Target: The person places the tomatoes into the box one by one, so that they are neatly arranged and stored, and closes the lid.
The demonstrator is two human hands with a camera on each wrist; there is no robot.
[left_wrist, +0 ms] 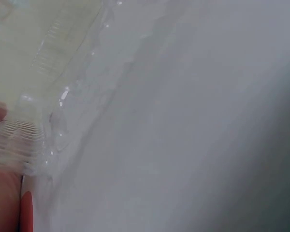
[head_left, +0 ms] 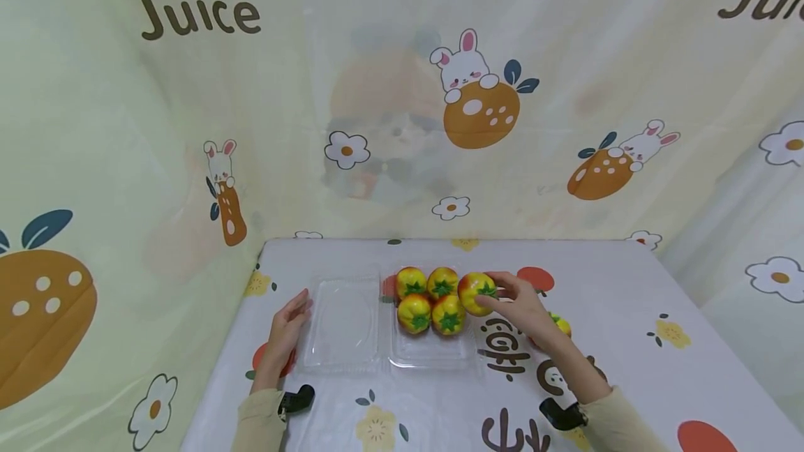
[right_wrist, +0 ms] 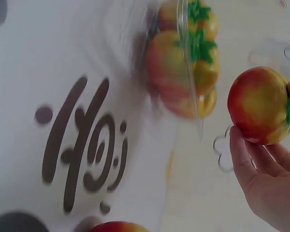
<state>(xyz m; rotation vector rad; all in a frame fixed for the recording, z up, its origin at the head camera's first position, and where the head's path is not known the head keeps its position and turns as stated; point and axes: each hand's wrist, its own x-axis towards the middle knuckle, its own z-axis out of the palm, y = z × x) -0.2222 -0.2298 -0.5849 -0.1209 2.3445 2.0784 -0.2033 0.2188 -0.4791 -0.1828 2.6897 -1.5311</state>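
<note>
My right hand (head_left: 520, 304) holds a yellow-and-red persimmon (head_left: 475, 293) with a green leafy top. Its fingers and thumb are around the fruit (right_wrist: 259, 105), just right of the clear plastic box (head_left: 433, 356). Several matching persimmons (head_left: 414, 313) sit in two rows in the box's right half, toward the back. The left half of the box, a clear lid (head_left: 342, 323), lies folded open. My left hand (head_left: 287, 330) rests with fairly straight fingers along the lid's left edge. In the left wrist view, its fingers show beside the ridged plastic rim (left_wrist: 19, 140).
Another persimmon (head_left: 560, 324) lies on the table to the right, partly hidden behind my right forearm. A white patterned cloth (head_left: 628, 340) covers the table. A printed curtain (head_left: 389, 89) hangs behind the table and along both sides.
</note>
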